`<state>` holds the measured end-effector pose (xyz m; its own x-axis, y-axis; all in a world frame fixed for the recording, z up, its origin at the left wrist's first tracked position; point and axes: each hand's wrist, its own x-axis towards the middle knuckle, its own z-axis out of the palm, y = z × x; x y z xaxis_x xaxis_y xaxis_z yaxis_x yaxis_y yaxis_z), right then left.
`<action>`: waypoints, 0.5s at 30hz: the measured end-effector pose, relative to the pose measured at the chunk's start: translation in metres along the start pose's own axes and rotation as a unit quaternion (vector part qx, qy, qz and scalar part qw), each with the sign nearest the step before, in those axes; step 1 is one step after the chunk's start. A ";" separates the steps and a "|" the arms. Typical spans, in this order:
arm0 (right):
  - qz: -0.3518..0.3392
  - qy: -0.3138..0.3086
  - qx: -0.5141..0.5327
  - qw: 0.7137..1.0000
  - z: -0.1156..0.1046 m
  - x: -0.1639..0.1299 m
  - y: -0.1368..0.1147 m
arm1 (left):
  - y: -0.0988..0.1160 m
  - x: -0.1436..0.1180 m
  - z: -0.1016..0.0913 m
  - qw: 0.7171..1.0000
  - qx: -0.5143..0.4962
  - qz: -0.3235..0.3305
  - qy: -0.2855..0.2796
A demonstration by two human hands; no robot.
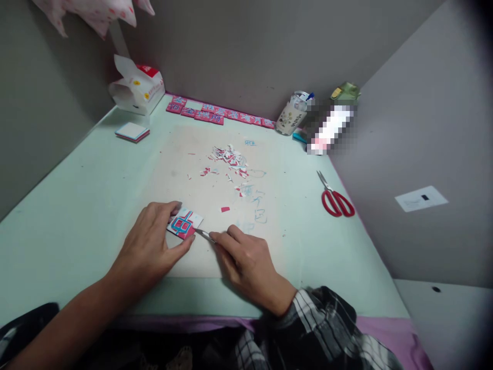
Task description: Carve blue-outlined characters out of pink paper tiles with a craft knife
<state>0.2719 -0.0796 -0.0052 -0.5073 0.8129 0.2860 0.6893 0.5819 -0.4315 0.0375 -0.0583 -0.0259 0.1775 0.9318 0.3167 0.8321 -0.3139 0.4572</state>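
A small square card (185, 222) lies in front of me, white on top with red showing where it is cut away and a blue-outlined character on it. My left hand (154, 234) grips its left and lower edges between thumb and fingers. In my right hand (246, 257) is a craft knife (206, 235), held like a pen, its blade tip touching the card's right side. Under both hands is a beige work sheet (192, 262). A loose red scrap (225, 209) rests just beyond the knife.
Red and white shavings (231, 158) are heaped mid-sheet. Finished-looking red character cards (215, 114) line the back edge. A stack of blank cards (132, 131) and a paper box (138, 87) are at left. Red-handled scissors (336, 198) and a pen holder (292, 115) are at right.
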 end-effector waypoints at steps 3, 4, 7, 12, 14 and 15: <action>0.002 -0.008 -0.008 1.000 0.000 0.000 -0.001 | 0.000 0.000 0.001 1.000 0.013 0.005 0.002; 0.004 -0.010 -0.013 1.000 0.000 -0.001 -0.001 | 0.000 0.000 0.001 1.000 0.016 0.007 0.003; 0.008 -0.014 -0.041 0.999 0.000 0.000 -0.002 | 0.001 0.001 0.002 1.000 0.021 0.006 0.010; 0.019 -0.032 -0.089 0.995 0.003 0.002 -0.005 | 0.003 0.001 0.002 1.000 0.020 -0.001 0.008; 0.016 -0.035 -0.104 0.994 0.004 0.002 -0.005 | 0.003 0.001 0.003 1.000 0.022 -0.007 0.006; 0.012 -0.035 -0.111 0.993 0.004 0.001 -0.006 | 0.004 0.001 0.003 1.000 0.022 -0.010 0.004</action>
<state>0.2655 -0.0821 -0.0057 -0.5189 0.8275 0.2145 0.7946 0.5594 -0.2359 0.0423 -0.0579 -0.0259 0.1563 0.9364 0.3143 0.8579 -0.2864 0.4266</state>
